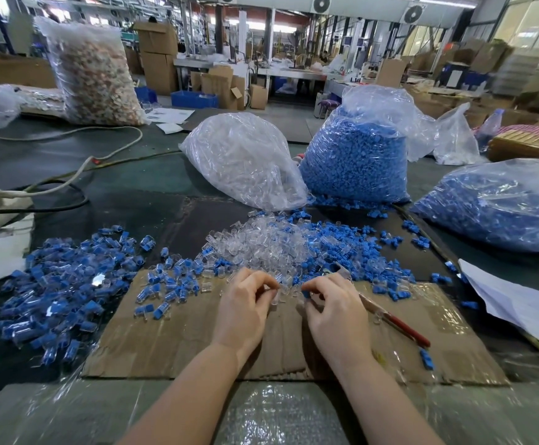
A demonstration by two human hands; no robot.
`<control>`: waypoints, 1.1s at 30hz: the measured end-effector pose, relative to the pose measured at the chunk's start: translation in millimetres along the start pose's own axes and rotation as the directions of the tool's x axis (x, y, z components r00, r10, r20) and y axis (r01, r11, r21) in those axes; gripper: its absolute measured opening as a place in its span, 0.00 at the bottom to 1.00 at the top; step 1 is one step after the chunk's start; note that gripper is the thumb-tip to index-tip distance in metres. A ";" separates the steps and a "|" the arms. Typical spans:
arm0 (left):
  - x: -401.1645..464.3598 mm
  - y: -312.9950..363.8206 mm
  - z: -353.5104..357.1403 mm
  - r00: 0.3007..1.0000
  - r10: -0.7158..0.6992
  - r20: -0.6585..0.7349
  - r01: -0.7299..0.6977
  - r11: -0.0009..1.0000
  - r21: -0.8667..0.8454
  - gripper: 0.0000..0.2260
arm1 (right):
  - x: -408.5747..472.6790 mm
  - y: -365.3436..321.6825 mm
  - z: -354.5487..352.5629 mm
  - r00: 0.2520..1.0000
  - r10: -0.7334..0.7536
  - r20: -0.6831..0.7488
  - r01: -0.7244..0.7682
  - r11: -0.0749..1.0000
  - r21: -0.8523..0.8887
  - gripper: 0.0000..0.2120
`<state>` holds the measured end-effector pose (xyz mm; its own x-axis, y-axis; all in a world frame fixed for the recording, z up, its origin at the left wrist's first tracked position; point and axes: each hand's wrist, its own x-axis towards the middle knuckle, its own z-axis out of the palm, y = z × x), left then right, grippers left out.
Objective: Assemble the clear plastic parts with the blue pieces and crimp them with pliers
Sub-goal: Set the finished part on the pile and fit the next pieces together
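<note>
Hands meet at the near edge of the parts heap, over the cardboard sheet (pixel 172 332). Your left hand (pixel 245 303) has its fingers curled, thumb and forefinger pinched on a clear plastic part (pixel 276 295) at the fingertips. Your right hand (pixel 332 303) is curled the same way and pinches a blue piece (pixel 306 293), held just beside the clear part, the two nearly touching; whether they are already joined you cannot tell from this view. Pliers (pixel 387 316) with red handles lie on the cardboard just right of your right hand, jaws pointing up toward the heap. Ahead of both hands spreads the loose pile of clear parts (pixel 261 245), mixed with loose blue pieces (pixel 342 248) toward its right. Well to the left of your left hand sits the heap of assembled blue-and-clear units (pixel 62 284). Beyond the pile stand a bag of clear parts (pixel 242 159) and a bag of blue pieces (pixel 355 162).
</note>
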<state>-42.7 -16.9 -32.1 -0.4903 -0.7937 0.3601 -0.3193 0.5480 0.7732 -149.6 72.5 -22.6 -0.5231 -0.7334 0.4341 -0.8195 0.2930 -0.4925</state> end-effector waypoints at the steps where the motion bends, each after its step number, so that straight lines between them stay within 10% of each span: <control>1: -0.1 0.0 -0.4 1.000 0.007 0.007 -0.007 1.000 0.001 0.06 | -2.2 0.9 2.1 1.000 -0.002 -0.014 0.002 1.000 0.011 0.06; 33: -0.4 -2.6 -1.1 0.979 -0.094 0.180 0.141 0.952 -0.272 0.09 | -11.1 3.8 9.7 0.996 -0.053 -0.075 0.063 0.988 0.142 0.06</control>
<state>-40.8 -18.3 -33.7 -0.5960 -0.7811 0.1861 -0.1526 0.3377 0.9288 -144.6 75.7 -36.6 -0.4949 -0.7000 0.5148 -0.8094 0.1557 -0.5662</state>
